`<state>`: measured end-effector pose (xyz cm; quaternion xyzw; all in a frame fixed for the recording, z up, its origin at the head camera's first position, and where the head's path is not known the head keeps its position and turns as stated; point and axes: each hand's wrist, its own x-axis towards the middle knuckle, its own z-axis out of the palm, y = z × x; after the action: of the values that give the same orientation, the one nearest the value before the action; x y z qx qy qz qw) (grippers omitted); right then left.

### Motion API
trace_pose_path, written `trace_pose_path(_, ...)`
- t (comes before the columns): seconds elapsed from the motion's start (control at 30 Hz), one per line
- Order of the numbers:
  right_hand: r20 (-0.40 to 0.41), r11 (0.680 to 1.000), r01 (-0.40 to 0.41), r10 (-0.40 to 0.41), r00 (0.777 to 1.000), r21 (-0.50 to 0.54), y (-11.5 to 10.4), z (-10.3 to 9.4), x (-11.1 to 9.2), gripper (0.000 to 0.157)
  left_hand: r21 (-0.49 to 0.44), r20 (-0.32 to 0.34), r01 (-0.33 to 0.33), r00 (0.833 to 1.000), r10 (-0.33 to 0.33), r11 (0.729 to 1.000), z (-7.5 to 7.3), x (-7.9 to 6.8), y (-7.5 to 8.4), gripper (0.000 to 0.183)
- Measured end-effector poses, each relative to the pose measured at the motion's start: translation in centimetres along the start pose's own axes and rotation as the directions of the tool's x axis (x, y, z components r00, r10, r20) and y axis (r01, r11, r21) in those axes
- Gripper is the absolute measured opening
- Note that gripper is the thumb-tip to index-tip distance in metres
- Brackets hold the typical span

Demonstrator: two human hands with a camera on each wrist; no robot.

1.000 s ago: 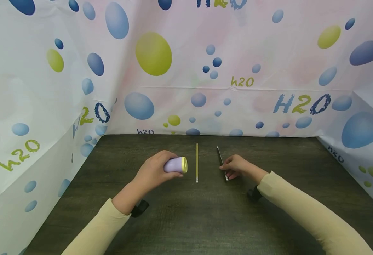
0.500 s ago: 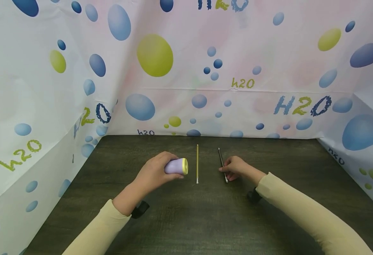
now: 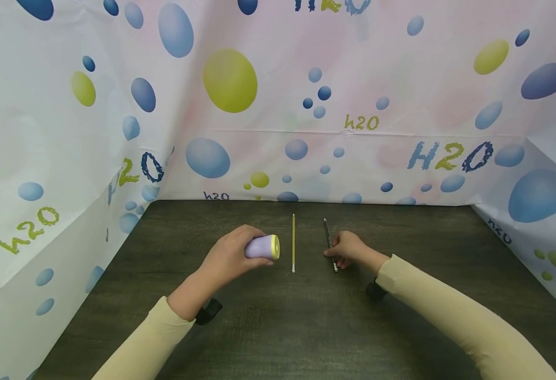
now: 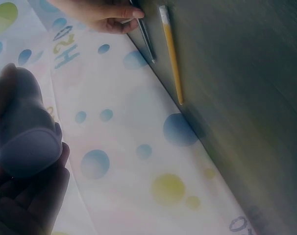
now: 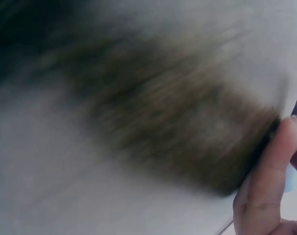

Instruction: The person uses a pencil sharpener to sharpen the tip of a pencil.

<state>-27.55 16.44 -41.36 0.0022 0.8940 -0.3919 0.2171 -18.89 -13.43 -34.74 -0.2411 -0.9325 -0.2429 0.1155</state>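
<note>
My left hand (image 3: 228,256) grips a lilac cylinder with a yellow end (image 3: 260,247), held on its side with that end facing right. In the left wrist view the lilac cylinder (image 4: 28,147) shows its broad, plain base between fingers and thumb. A yellow pencil (image 3: 293,240) lies lengthwise in mid-table, its white eraser end toward me. To the right of it, my right hand (image 3: 349,248) pinches a dark pencil (image 3: 327,231) near its eraser end, the tip pointing away. The right wrist view is mostly blurred; a thumb (image 5: 268,181) shows at its right edge.
The dark wood-look table (image 3: 278,327) ends at the back against a white sheet (image 3: 278,105) printed with blue and green drops. The sheet also rises along both sides. A dark band (image 3: 209,311) sits at my left wrist, and another (image 3: 376,289) at my right.
My right hand has shifted slightly left, and the dark pencil's eraser end has swung a little left with it. The left hand and its lilac cylinder stay in place.
</note>
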Motion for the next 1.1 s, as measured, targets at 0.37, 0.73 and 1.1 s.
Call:
trace_pose_path(0.37,-0.011,1.0,-0.01,0.01,1.0,-0.021,-0.3,0.3,-0.2,0.027,0.007,0.004,0.01,1.0,-0.01,1.0,-0.1,-0.1,0.0,0.048)
trace_pose_path(0.73,0.074,1.0,-0.019,0.02,0.997,-0.014,-0.5,-0.8,-0.6,0.05,0.009,0.011,0.019,1.0,-0.019,1.0,-0.3,-0.1,0.1,0.049)
trace_pose_path(1.1,0.103,0.996,0.071,-0.076,0.992,0.052,0.9,-2.9,-2.3,0.037,0.008,0.025,0.027,0.999,-0.027,1.0,-0.3,0.0,0.2,0.048)
